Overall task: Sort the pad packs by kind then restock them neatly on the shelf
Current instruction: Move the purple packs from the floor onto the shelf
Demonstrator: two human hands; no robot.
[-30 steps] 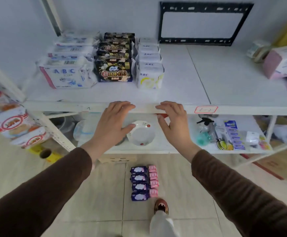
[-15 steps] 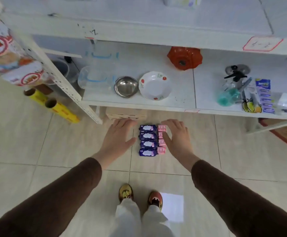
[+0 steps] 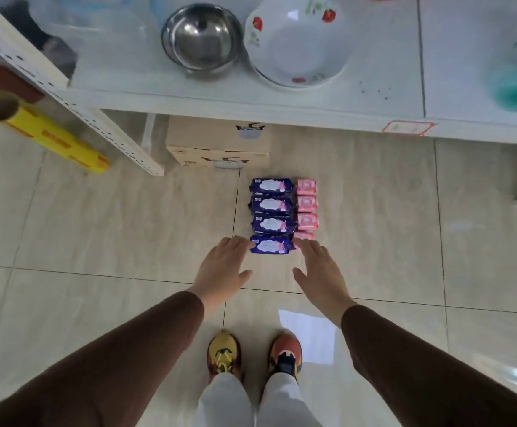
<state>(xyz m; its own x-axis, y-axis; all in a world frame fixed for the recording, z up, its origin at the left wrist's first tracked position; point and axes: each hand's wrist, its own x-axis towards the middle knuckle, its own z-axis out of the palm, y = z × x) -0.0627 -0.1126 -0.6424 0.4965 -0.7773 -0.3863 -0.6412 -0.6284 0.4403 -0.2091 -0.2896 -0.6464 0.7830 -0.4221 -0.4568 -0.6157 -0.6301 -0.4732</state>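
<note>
Several dark blue pad packs [image 3: 271,206] lie in a column on the tiled floor, with a column of small pink pad packs [image 3: 306,204] touching their right side. My left hand [image 3: 224,268] reaches down with straight fingers, its tips at the left end of the nearest blue pack [image 3: 271,245]. My right hand [image 3: 320,269] is also open, its fingertips over the nearest pink pack [image 3: 304,235], which is partly hidden. Neither hand holds anything.
A white shelf edge [image 3: 281,114] runs above the packs, carrying a steel bowl [image 3: 201,41] and a white flowered bowl [image 3: 297,41]. A cardboard box [image 3: 220,146] sits under it. Yellow rolls [image 3: 35,131] lie at the left. My shoes [image 3: 254,354] stand below.
My view tipped from the upper shelf down to the floor. Both hands dropped from the shelf edge to the near end of the pack columns.
</note>
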